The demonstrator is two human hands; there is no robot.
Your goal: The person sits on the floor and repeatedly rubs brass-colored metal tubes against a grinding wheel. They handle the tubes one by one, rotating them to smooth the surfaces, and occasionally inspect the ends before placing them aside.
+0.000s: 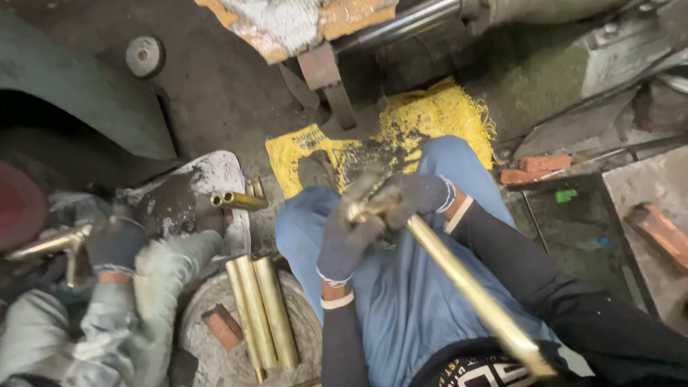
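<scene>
Two gloved hands grip one long brass tube point(459, 276) across the person's lap: left hand point(342, 240) and right hand point(410, 195) both closed around its upper end, steadying it. Left of this tube, three brass tubes point(262, 312) lie on a round stone point(215, 347); a co-worker's gloved hand point(115, 244) holds another.

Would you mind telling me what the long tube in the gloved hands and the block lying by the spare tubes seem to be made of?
The long tube looks like brass or a similar yellow metal: golden, with a shine along its length. The left hand and the right hand, both in grey gloves, grip its upper end. The block looks like fired brick: reddish-orange, matt and rough. The spare tubes show the same golden sheen.
</scene>
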